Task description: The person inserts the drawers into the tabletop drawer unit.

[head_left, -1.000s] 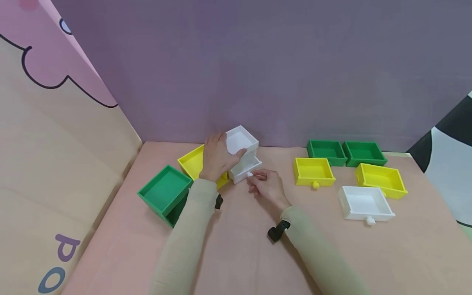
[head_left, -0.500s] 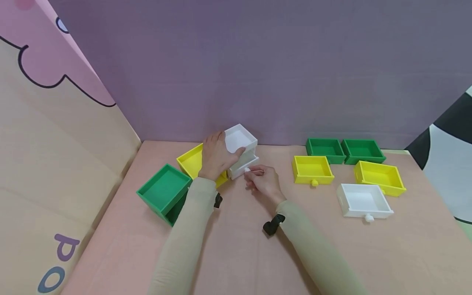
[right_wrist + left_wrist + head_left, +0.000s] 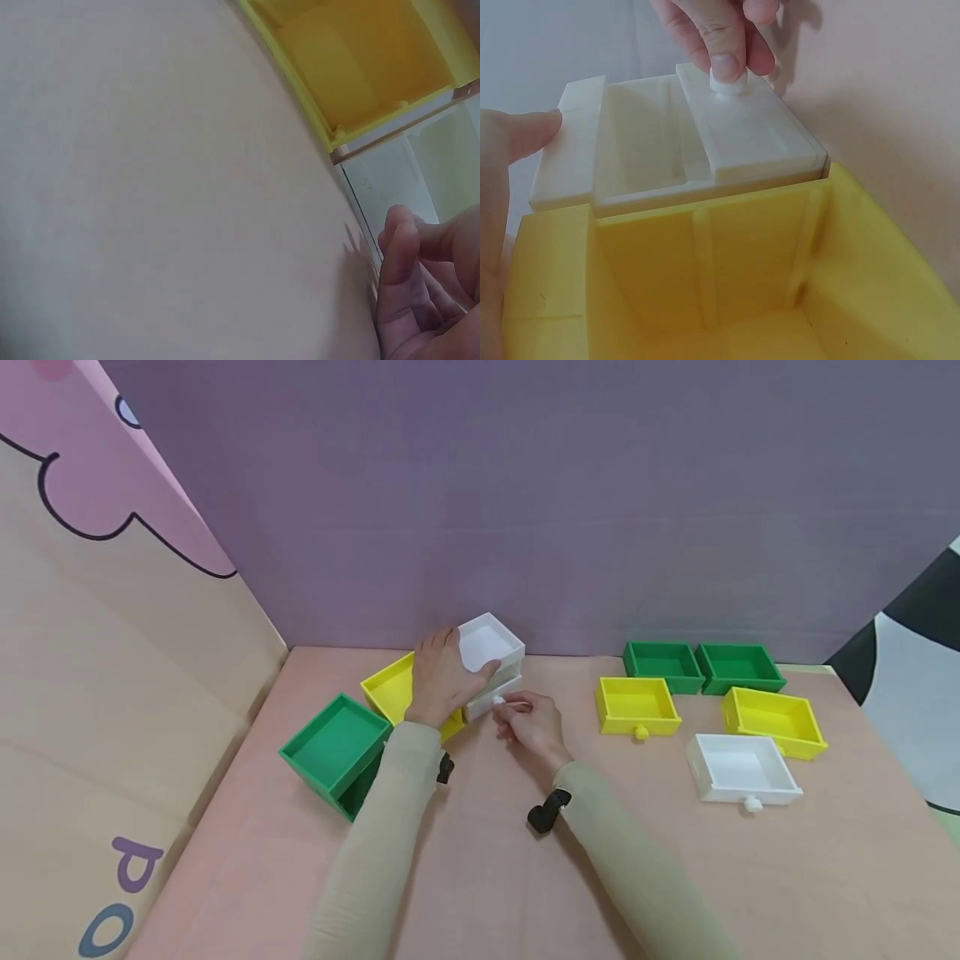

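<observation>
A white mini cabinet (image 3: 489, 643) stands at the back beside a yellow cabinet (image 3: 392, 690). Its lower slot holds a white drawer (image 3: 757, 135), its front close to flush, while the slot above is bare. My right hand (image 3: 531, 723) pinches the small round knob (image 3: 727, 82) of that drawer between thumb and fingers. Over the tops of the white and yellow cabinets my left hand (image 3: 441, 681) lies with fingers extended. Its thumb (image 3: 536, 133) touches the front top edge of the white one. A green cabinet (image 3: 336, 742) with open compartments sits further left.
To the right lie loose drawers: a green drawer (image 3: 663, 667) beside another green one (image 3: 741, 668), a yellow drawer (image 3: 639, 706), a second yellow drawer (image 3: 776, 722) and a white drawer (image 3: 744, 767). A purple wall (image 3: 555, 510) rises behind the pink tabletop (image 3: 480, 860).
The white drawer has slid back into the lower slot of the white cabinet, with my right hand moving along on its knob. My left hand has stayed in place on the cabinets.
</observation>
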`<state>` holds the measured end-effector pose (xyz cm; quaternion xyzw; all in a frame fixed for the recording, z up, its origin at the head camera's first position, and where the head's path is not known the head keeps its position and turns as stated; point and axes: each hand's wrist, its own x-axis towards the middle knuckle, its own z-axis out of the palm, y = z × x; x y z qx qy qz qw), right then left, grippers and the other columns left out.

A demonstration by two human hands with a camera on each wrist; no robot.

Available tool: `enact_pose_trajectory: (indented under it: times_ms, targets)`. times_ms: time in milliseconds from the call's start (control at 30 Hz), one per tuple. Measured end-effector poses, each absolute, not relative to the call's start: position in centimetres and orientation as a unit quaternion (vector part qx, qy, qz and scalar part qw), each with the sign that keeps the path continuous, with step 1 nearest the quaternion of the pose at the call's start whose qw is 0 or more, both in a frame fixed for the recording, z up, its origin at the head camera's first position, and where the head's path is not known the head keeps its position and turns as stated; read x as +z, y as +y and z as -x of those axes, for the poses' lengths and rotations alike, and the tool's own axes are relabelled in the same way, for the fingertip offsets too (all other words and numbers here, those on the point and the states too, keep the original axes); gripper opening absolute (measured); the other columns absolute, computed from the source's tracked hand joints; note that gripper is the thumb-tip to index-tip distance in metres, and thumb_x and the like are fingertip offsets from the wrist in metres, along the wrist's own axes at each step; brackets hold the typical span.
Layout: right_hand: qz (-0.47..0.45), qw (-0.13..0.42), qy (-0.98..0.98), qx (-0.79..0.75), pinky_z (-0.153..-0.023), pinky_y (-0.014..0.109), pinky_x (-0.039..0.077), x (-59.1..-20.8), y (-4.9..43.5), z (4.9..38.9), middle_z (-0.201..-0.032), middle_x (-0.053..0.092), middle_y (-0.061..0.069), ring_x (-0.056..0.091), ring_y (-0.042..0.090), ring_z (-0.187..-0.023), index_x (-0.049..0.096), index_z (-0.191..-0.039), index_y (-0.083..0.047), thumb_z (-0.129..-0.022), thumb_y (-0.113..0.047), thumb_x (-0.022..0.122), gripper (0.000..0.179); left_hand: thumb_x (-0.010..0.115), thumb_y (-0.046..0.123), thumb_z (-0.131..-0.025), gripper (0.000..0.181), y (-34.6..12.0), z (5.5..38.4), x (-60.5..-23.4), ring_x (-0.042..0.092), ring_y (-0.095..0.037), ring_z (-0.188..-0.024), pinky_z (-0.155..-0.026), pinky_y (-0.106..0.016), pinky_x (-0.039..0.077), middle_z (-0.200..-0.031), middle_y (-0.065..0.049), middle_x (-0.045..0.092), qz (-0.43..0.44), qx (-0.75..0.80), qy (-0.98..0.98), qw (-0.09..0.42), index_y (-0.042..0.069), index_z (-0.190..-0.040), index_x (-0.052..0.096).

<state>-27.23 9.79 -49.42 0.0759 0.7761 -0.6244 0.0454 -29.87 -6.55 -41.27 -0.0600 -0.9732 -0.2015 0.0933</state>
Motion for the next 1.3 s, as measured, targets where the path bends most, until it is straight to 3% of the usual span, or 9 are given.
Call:
enact_pose_trajectory:
  times_ms: [467,633,1100,1300]
  targets:
    - [-0.062,0.056,0.782,-0.617,-0.06,0.025,0.06,-49.0,9.9,27.0,-0.098,0.079,0.015,0.071,0.016,-0.065,0.071,-0.127,-0.006,-0.102,-0.024,0.073,0.03,0.058,0.065,-0.094,0.089,-6.9,30.0,-41.3,0.044,-0.031,-0.149,-0.132,-0.049,0.03,-0.163,-0.01,0.048,0.055,-0.198,-0.975,0.086,0.008,-0.16,0.044]
    - [-0.049,0.062,0.782,-0.619,-0.068,0.026,0.062,-48.2,10.9,26.2,-0.109,0.079,0.016,0.073,0.019,-0.074,0.069,-0.13,-0.007,-0.104,-0.029,0.071,0.034,0.059,0.064,-0.095,0.087,-7.0,30.0,-41.3,0.044,-0.031,-0.15,-0.131,-0.05,0.03,-0.163,-0.011,0.048,0.05,-0.202,-0.975,0.083,0.008,-0.16,0.044]
    - [-0.032,0.052,0.817,-0.573,-0.073,0.025,0.063,-45.8,16.0,22.0,-0.129,0.074,0.022,0.078,0.034,-0.096,0.063,-0.142,-0.004,-0.108,-0.033,0.062,0.044,0.065,0.063,-0.091,0.09,-6.8,30.1,-41.5,0.046,-0.03,-0.148,-0.132,-0.048,0.03,-0.162,-0.009,0.049,0.064,-0.191,-0.976,0.083,0.008,-0.16,0.044]
    - [-0.036,0.026,0.831,-0.555,-0.072,0.024,0.063,-44.8,18.4,19.8,-0.132,0.073,0.023,0.079,0.031,-0.092,0.061,-0.143,-0.003,-0.109,-0.034,0.061,0.046,0.062,0.062,-0.093,0.09,-6.7,30.2,-41.2,0.044,-0.031,-0.15,-0.132,-0.05,0.028,-0.162,-0.012,0.049,0.071,-0.18,-0.978,0.079,0.004,-0.16,0.043]
